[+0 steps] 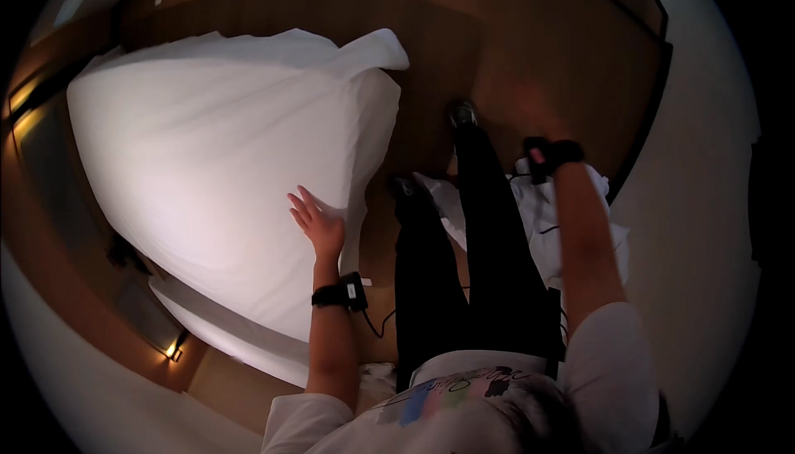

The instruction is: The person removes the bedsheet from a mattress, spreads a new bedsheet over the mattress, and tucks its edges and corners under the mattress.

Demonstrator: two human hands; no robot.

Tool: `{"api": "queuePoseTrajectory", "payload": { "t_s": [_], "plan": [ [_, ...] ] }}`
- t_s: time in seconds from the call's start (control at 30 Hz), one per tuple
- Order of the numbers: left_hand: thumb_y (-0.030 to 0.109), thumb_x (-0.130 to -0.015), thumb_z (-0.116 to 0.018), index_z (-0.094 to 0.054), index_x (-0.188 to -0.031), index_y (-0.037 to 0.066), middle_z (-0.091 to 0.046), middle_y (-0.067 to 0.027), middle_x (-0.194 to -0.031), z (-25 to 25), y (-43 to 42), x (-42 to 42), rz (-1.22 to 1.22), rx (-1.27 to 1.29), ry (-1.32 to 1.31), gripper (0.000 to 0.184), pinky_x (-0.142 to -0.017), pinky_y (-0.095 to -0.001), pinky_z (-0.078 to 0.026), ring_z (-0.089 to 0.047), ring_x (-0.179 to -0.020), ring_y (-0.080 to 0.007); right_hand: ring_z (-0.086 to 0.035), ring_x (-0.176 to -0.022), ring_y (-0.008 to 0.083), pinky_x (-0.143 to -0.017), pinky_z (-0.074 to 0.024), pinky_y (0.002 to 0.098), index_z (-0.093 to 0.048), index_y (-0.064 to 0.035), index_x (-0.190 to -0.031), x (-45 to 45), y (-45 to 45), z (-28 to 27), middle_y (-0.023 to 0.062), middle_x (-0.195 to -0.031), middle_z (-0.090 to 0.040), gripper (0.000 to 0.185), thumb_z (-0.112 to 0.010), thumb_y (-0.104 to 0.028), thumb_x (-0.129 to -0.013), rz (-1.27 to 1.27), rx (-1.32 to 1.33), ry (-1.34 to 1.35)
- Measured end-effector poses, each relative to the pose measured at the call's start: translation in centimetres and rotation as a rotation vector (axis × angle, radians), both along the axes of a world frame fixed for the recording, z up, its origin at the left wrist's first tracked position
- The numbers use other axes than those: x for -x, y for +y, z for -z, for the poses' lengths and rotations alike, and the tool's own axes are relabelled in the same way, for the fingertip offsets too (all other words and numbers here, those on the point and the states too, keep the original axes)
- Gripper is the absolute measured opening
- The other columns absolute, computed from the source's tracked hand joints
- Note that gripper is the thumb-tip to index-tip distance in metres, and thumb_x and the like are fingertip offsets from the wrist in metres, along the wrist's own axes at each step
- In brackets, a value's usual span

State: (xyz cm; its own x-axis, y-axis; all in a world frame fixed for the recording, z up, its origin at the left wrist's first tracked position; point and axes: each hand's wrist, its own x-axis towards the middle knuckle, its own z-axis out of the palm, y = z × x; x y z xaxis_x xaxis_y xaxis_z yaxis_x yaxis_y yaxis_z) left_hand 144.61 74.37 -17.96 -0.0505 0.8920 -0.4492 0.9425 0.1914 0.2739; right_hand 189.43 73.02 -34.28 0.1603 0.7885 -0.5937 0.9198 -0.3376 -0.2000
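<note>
A white sheet (pixel 224 148) covers a bed on the left, with a loose corner sticking out at its upper right. My left hand (pixel 321 224) is over the sheet's right part, fingers spread and nothing held; whether it touches the cloth is unclear. A black strap with a small box (pixel 352 292) is around that wrist. My right hand (pixel 534 110) is a dark blur over the brown floor, its fingers smeared by motion. Another black band (pixel 565 153) sits on the right wrist.
White crumpled cloth (pixel 538 214) lies on the floor (pixel 431 7) beside and behind my legs. My shoes (pixel 462 113) stand right of the bed. Wall lamps (pixel 174 352) glow at the left. A pale wall (pixel 704 164) runs along the right.
</note>
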Motion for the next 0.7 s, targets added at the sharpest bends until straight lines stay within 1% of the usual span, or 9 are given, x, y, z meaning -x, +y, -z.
{"api": "queuePoseTrajectory", "payload": {
  "t_s": [0.03,0.13,0.27,0.33,0.5,0.57,0.63,0.67,0.7],
  "plan": [
    [0.001,-0.063,-0.05,-0.002,-0.143,0.01,0.001,-0.018,-0.148,-0.3,-0.7,0.0,-0.006,0.119,0.213,0.094,-0.098,-0.065,-0.018,0.006,-0.134,-0.0453,-0.058,-0.093,0.0326,-0.078,-0.0475,0.0426,-0.061,-0.0029,-0.095,-3.7,-3.9,-0.3,0.0199,-0.103,-0.06,0.029,-0.043,-0.024,-0.087,0.035,-0.09,0.024],
    [0.002,-0.062,-0.052,0.006,-0.142,0.013,0.015,-0.019,-0.146,-0.4,-1.0,0.5,-0.004,0.16,0.185,0.1,-0.09,-0.074,-0.015,0.009,-0.131,-0.0497,-0.057,-0.096,0.0359,-0.085,-0.0442,0.0407,-0.06,-0.0029,-0.104,-11.1,-12.5,-2.0,0.0199,-0.102,-0.061,0.03,-0.044,-0.022,-0.086,0.261,-0.197,0.109],
    [0.003,-0.063,-0.053,0.002,-0.143,0.012,0.009,-0.0209,-0.147,1.9,-2.0,2.3,0.131,0.123,0.143,0.098,-0.094,-0.0715,-0.014,0.007,-0.132,-0.0499,-0.056,-0.098,0.0371,-0.086,-0.0432,0.0407,-0.057,-0.0015,-0.108,-12.3,-23.1,-2.0,0.0218,-0.103,-0.06,0.03,-0.046,-0.018,-0.085,0.574,-0.281,0.129],
    [0.003,-0.063,-0.054,-0.001,-0.143,0.014,0.004,-0.0196,-0.147,4.2,-2.8,5.0,0.35,0.096,0.066,0.097,-0.097,-0.0693,-0.013,0.004,-0.132,-0.0486,-0.056,-0.096,0.0378,-0.085,-0.0437,0.0412,-0.056,-0.004,-0.109,-8.8,-28.3,1.0,0.0218,-0.1,-0.06,0.03,-0.047,-0.02,-0.084,0.75,-0.111,-0.033],
    [0.004,-0.06,-0.057,-0.009,-0.144,0.015,-0.001,-0.0162,-0.149,5.8,-4.3,6.1,0.626,0.147,0.051,0.097,-0.101,-0.0651,-0.01,0.0,-0.135,-0.0432,-0.057,-0.087,0.038,-0.076,-0.0448,0.0424,-0.052,-0.009,-0.107,6.1,-38.8,8.2,0.0201,-0.09,-0.06,0.027,-0.049,-0.017,-0.081,0.958,-0.37,0.171],
    [0.005,-0.058,-0.058,-0.011,-0.143,0.014,-0.001,-0.0163,-0.149,6.5,-4.7,6.7,0.711,0.139,0.024,0.098,-0.102,-0.0634,-0.006,0.001,-0.136,-0.041,-0.058,-0.087,0.0359,-0.076,-0.0456,0.0424,-0.056,-0.0072,-0.101,13.0,-43.0,11.9,0.0148,-0.087,-0.062,0.024,-0.054,-0.014,-0.078,1.128,0.021,0.236],
    [0.007,-0.056,-0.057,-0.007,-0.143,0.01,0.002,-0.0188,-0.148,7.6,-5.4,7.6,0.767,0.118,0.031,0.1,-0.102,-0.0629,0.0,0.005,-0.135,-0.0415,-0.06,-0.076,0.0367,-0.073,-0.0486,0.0418,-0.065,-0.0049,-0.084,19.3,-50.2,17.6,0.0159,-0.083,-0.063,0.017,-0.062,-0.015,-0.071,0.713,0.252,0.572],
    [0.007,-0.055,-0.056,-0.006,-0.143,0.009,0.003,-0.0198,-0.148,8.1,-5.6,8.1,0.8,0.095,0.036,0.102,-0.102,-0.0626,0.002,0.006,-0.135,-0.0416,-0.063,-0.07,0.0251,-0.055,-0.0509,0.0305,-0.059,0.0051,-0.097,23.8,-55.2,22.2,0.0144,-0.081,-0.063,0.029,-0.057,-0.018,-0.079,1.595,0.304,1.028],
    [0.007,-0.053,-0.053,-0.004,-0.143,0.005,0.005,-0.0217,-0.147,8.3,-5.9,8.1,0.821,0.077,0.051,0.102,-0.101,-0.0626,0.004,0.008,-0.135,-0.0418,-0.062,-0.076,0.0266,-0.073,-0.0487,0.0373,-0.063,0.0009,-0.093,27.4,-54.3,21.7,0.0149,-0.087,-0.064,0.032,-0.063,-0.022,-0.071,1.665,0.54,0.74]
  ]
}}
